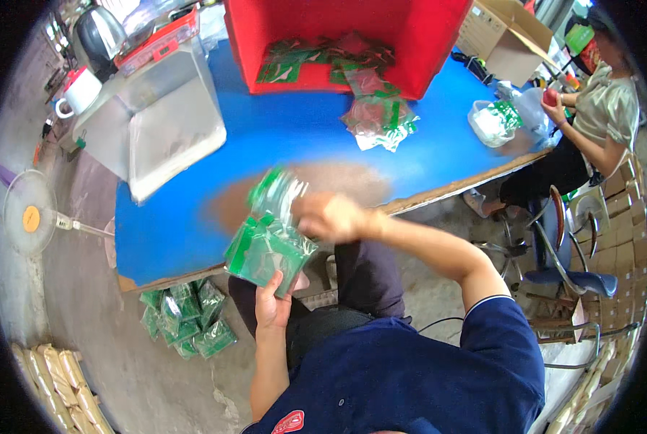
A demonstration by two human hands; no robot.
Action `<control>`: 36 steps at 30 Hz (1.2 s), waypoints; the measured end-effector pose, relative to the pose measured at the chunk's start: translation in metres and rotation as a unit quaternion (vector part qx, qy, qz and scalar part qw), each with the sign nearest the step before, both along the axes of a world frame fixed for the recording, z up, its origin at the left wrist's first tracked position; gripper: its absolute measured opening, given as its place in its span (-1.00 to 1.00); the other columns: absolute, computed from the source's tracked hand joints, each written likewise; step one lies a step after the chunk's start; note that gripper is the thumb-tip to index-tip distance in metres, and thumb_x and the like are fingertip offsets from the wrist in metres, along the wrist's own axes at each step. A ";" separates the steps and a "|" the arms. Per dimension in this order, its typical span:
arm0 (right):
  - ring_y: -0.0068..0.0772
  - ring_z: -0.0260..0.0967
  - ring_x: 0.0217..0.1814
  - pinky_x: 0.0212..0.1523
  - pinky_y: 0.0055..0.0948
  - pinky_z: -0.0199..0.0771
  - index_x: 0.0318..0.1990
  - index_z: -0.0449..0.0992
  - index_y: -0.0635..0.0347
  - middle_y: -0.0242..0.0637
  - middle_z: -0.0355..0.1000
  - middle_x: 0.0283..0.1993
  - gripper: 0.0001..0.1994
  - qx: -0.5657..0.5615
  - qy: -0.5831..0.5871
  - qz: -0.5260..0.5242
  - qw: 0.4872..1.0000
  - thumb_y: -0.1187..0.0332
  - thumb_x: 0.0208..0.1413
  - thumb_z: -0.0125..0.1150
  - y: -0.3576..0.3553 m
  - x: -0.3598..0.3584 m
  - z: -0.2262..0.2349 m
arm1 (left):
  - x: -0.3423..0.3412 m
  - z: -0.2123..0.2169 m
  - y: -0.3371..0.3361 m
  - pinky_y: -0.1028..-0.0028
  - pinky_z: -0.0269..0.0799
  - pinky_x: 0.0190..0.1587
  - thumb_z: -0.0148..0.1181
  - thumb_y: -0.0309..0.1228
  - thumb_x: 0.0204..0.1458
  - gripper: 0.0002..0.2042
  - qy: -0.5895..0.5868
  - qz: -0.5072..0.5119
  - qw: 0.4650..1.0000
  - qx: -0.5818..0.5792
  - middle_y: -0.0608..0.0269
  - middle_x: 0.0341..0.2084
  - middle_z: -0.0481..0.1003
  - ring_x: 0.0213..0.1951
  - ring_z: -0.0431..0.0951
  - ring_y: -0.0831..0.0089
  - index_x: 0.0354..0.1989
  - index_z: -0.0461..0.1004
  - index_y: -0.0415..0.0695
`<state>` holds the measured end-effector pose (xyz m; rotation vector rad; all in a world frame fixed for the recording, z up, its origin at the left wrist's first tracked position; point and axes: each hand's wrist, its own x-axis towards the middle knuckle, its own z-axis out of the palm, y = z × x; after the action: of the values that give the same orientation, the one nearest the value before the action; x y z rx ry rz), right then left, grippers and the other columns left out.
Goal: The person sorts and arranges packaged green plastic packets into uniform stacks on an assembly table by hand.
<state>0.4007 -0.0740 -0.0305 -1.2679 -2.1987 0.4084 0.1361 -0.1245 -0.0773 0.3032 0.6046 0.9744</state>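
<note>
My left hand [273, 302] grips a stack of green-and-clear plastic packets [266, 249] from below, just in front of the blue table [280, 130]. My right hand [331, 215] is blurred above that stack, fingers closed on one more green packet [274, 192] at the stack's top. A loose heap of similar packets [378, 114] lies on the table in front of an open red crate [345, 43], which holds more of them.
A metal weighing scale [161, 116] stands at the table's left. A pile of green packets [186, 318] lies on the floor. A seated person [591, 130] works at the table's right end beside clear bags [493, 119]. Cardboard boxes stand right, a fan left.
</note>
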 end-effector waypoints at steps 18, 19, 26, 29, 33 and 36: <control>0.39 -0.23 0.55 0.44 0.37 -0.24 0.44 0.15 -0.06 0.25 -0.06 0.48 -0.19 0.096 -0.192 -0.309 0.926 -0.33 0.16 -0.01 0.031 0.065 -0.001 | -0.027 -0.018 -0.004 0.14 0.26 0.34 0.18 -0.60 0.08 -0.42 0.059 -0.018 0.997 0.041 0.17 0.17 0.41 0.21 0.40 0.19 0.32 0.21 -0.18; 0.36 -0.21 0.55 0.45 0.36 -0.24 0.42 0.19 -0.02 0.21 -0.02 0.48 -0.21 0.082 -0.180 -0.314 0.929 -0.31 0.17 0.00 0.024 0.051 0.009 | -0.030 -0.013 -0.001 0.14 0.26 0.33 0.18 -0.60 0.08 -0.42 0.065 -0.011 0.997 0.051 0.17 0.16 0.41 0.21 0.41 0.19 0.32 0.21 -0.18; 0.07 0.11 0.46 0.47 0.12 -0.03 0.23 0.38 0.24 0.02 0.27 0.33 -0.45 0.023 -0.074 0.115 0.990 0.04 0.23 0.14 -0.033 -0.031 -0.011 | -0.033 0.004 0.004 0.17 0.35 0.28 0.18 -0.61 0.09 -0.43 0.094 -0.004 0.993 0.076 0.12 0.16 0.40 0.19 0.43 0.21 0.31 0.21 -0.23; 0.11 0.15 0.43 0.44 0.03 0.06 0.18 0.39 0.28 0.07 0.28 0.31 -0.47 0.029 0.001 0.041 0.999 0.03 0.25 0.10 -0.038 -0.029 0.009 | -0.029 0.002 -0.003 0.14 0.39 0.25 0.19 -0.61 0.08 -0.43 0.092 -0.017 0.993 0.067 0.11 0.16 0.41 0.18 0.45 0.18 0.31 0.21 -0.24; 0.36 -0.15 0.53 0.47 0.25 -0.18 0.26 0.35 0.33 0.12 0.17 0.39 -0.39 0.011 -0.157 -0.267 0.951 0.01 0.24 0.11 -0.066 -0.003 0.003 | -0.022 -0.006 -0.009 0.13 0.38 0.27 0.21 -0.61 0.08 -0.44 -0.011 -0.032 0.999 0.010 0.12 0.14 0.42 0.18 0.45 0.19 0.28 0.22 -0.25; 0.17 0.04 0.49 0.48 0.10 -0.08 0.23 0.36 0.37 0.10 0.26 0.35 -0.46 -0.002 -0.063 -0.005 0.998 0.07 0.32 0.03 -0.070 -0.011 -0.008 | -0.008 -0.016 -0.005 0.13 0.41 0.26 0.22 -0.61 0.07 -0.45 0.023 -0.066 0.997 0.017 0.12 0.13 0.43 0.17 0.46 0.20 0.28 0.25 -0.21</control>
<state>0.3894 -0.1442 -0.0386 -1.3390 -2.2959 0.3376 0.1278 -0.1294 -0.0930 0.3920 0.6015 0.8529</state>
